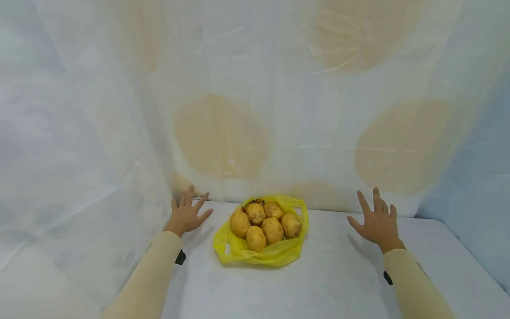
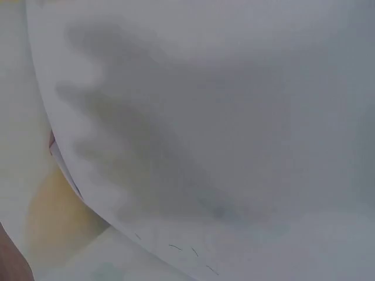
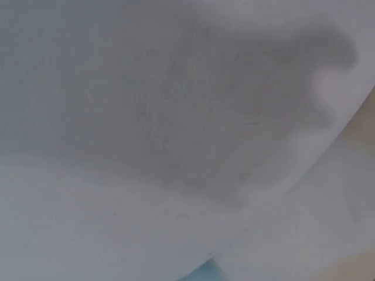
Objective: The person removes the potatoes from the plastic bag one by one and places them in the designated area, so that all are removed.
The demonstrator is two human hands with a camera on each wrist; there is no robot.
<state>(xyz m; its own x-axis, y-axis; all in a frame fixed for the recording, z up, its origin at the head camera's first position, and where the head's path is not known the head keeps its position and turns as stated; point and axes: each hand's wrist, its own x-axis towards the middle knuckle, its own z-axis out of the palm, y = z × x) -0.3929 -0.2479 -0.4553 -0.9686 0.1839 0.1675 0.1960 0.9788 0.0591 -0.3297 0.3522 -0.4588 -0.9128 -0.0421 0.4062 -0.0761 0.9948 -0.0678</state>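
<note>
Several potatoes [image 1: 272, 230] sit in an opened yellow plastic bag [image 1: 263, 261] at the middle of the white table, in the head view. To the left of the bag is my left hand [image 1: 186, 216], fingers spread and holding nothing. On the other side my right hand [image 1: 378, 225] is spread the same way, its shadow falling on the table beneath it. Both hands are apart from the bag. The left wrist view shows a hand's shadow on the table and a bit of skin at the lower left edge; the right wrist view shows only a shadow.
A white sheet [image 1: 295, 110] with large tan spots hangs behind the table. Another pale sheet [image 1: 71, 177] runs along the left side, and a bluish one [image 1: 478, 186] along the right. The table [image 1: 326, 283] ends at the back sheet, its right corner rounded.
</note>
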